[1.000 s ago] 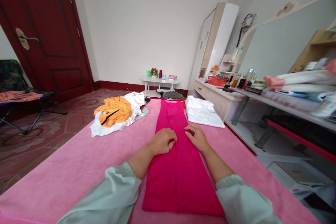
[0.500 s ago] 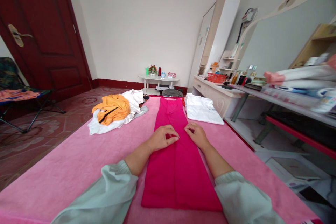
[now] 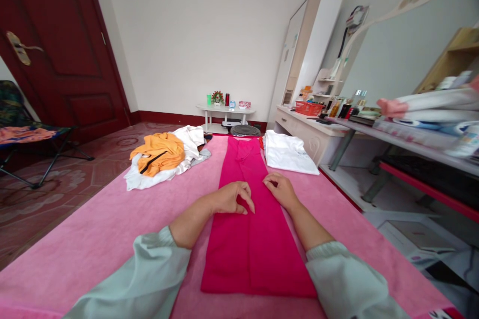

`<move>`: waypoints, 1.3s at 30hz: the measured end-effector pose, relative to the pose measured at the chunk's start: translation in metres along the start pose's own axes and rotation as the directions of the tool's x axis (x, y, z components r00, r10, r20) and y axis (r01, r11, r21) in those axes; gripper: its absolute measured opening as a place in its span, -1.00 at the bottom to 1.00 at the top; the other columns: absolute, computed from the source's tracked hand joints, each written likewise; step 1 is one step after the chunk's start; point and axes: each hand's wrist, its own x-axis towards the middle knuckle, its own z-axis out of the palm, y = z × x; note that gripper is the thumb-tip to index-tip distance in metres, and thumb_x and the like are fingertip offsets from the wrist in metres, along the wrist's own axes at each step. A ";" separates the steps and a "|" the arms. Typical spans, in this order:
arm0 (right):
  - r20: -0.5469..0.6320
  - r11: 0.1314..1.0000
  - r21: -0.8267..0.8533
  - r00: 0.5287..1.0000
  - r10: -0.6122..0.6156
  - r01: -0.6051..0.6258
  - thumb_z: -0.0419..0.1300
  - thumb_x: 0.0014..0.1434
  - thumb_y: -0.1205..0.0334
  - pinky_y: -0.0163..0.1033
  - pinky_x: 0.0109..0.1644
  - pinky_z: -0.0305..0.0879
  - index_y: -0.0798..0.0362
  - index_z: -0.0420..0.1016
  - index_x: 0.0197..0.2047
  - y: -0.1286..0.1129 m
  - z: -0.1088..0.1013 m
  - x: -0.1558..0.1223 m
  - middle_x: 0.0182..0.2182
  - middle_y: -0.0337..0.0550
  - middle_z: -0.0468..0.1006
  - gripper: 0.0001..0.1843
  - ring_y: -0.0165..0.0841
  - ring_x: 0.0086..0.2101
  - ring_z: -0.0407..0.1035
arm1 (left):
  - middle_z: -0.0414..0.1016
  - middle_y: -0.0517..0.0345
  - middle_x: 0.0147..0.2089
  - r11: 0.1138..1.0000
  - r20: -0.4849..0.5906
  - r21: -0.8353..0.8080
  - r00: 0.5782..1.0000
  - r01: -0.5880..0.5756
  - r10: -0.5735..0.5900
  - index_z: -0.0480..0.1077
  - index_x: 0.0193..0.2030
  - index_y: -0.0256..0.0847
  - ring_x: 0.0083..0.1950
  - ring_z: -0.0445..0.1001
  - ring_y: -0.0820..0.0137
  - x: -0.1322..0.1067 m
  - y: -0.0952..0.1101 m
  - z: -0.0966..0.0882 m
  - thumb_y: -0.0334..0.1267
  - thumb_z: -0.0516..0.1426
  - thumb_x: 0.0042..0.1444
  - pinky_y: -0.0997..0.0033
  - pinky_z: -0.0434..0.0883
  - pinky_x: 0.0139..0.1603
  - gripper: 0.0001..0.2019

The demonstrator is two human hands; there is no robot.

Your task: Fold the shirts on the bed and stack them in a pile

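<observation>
A long magenta garment [image 3: 254,254] lies folded lengthwise down the middle of a pink bed cover [image 3: 112,239]. My left hand [image 3: 230,198] is raised slightly over the garment's middle, fingers curled, fingertips pinching down at the cloth. My right hand [image 3: 280,190] rests curled on the garment's right edge, close beside the left. Both forearms wear pale green sleeves.
An orange garment [image 3: 160,152] lies on crumpled white clothes [image 3: 190,137] at the far left of the bed. A folded white shirt [image 3: 286,154] lies at the far right. Beyond stand a small white table [image 3: 226,109], a desk [image 3: 307,124], a dark red door [image 3: 56,50] and a folding chair [image 3: 22,134].
My left hand has lifted from flat on the cloth and curled its fingers downward into a pinch. My right hand has barely moved. The camera has tilted slightly.
</observation>
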 end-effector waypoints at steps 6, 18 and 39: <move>0.001 1.000 0.007 1.000 0.001 -0.001 0.10 0.13 0.27 -0.16 -0.09 0.31 0.02 0.54 -0.39 0.001 0.001 0.000 -0.35 -0.15 0.55 -0.82 -0.30 -0.28 0.40 | 0.32 0.18 -0.28 0.999 0.030 0.049 0.999 -0.018 0.016 0.60 -0.29 -0.11 -0.22 0.33 0.43 0.001 -0.001 0.004 -0.32 0.30 -0.04 0.49 0.27 -0.13 -0.87; -0.003 1.000 0.007 1.000 -0.004 0.004 0.10 0.10 0.33 -0.17 -0.11 0.32 0.02 0.53 -0.39 0.006 0.002 0.000 -0.34 -0.16 0.55 -0.83 -0.32 -0.28 0.41 | 0.44 0.19 -0.41 0.996 0.197 -0.075 0.980 0.052 -0.036 0.57 -0.33 -0.22 -0.32 0.38 0.46 0.001 0.008 0.000 -0.41 0.23 0.00 0.53 0.33 -0.24 -0.91; 0.138 0.993 -0.100 0.989 -0.052 0.066 0.02 0.11 0.46 -0.04 0.11 0.26 -0.03 0.54 -0.12 0.002 -0.009 -0.014 -0.10 -0.09 0.53 -0.63 -0.28 -0.04 0.38 | 0.43 0.05 -0.03 0.999 -0.150 -0.026 0.987 0.044 -0.048 0.50 -0.20 -0.20 0.01 0.38 0.38 -0.022 -0.026 0.005 -0.46 0.08 0.13 0.30 0.27 0.13 -0.80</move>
